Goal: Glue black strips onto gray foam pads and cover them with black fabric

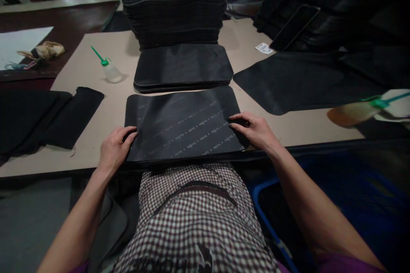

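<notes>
A black fabric panel (184, 126) printed with faint diagonal lettering lies flat at the table's near edge, right in front of me. My left hand (114, 148) pinches its left edge, fingers curled over the fabric. My right hand (253, 130) rests on its right edge, fingers bent and pressing on the material. Just behind the panel lies a low pile of black panels (183, 68), and behind that stands a tall stack of the same panels (175, 6).
A small squeeze bottle with a green nozzle (109, 68) stands at the left on the brown cardboard table cover (96, 111). Black cloth (48, 117) lies far left, a flat black sheet (297, 81) at right. Another green-nozzled bottle (361, 110) lies at the right edge. A blue bin (265, 217) sits beside my lap.
</notes>
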Demonstrator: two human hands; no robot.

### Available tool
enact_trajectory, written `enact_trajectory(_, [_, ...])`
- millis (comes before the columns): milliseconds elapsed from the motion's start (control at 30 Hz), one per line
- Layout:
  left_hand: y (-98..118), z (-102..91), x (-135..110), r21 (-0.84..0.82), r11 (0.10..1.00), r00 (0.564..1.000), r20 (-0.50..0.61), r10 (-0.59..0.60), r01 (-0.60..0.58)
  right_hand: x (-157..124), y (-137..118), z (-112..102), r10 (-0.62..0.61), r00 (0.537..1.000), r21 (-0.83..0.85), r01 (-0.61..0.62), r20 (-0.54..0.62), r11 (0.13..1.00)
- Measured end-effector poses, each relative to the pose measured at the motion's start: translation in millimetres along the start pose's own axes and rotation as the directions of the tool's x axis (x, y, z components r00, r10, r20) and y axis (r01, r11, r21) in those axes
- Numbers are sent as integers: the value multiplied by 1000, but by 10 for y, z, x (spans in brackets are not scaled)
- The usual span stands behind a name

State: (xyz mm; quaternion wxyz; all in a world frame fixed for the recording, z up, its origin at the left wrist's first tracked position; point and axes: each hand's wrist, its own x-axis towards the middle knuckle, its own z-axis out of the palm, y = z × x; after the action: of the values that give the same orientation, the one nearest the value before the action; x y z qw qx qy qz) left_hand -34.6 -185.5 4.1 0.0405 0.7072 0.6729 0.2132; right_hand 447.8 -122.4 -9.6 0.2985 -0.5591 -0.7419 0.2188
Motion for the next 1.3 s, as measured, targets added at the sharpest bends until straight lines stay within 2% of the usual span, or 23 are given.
enact_trajectory(433, [-15, 10, -19, 34, 999, 1000, 0, -1, 1, -4, 38, 40, -33, 999, -43, 33, -2, 999])
enact_trajectory(767, [9, 33, -56, 72, 997, 1000, 1, -23, 23, -18, -35, 34, -39, 999, -117, 41, 17, 992])
enact_trajectory(1000, [29, 14, -40, -16, 998, 998, -11, -55, 55, -27, 23, 55, -42, 999, -244, 46, 24, 969])
enact_trajectory(1300, [-36, 46, -72, -90, 996, 998, -60, -20, 15, -6, 108, 98, 11, 1000, -283, -5, 22, 959])
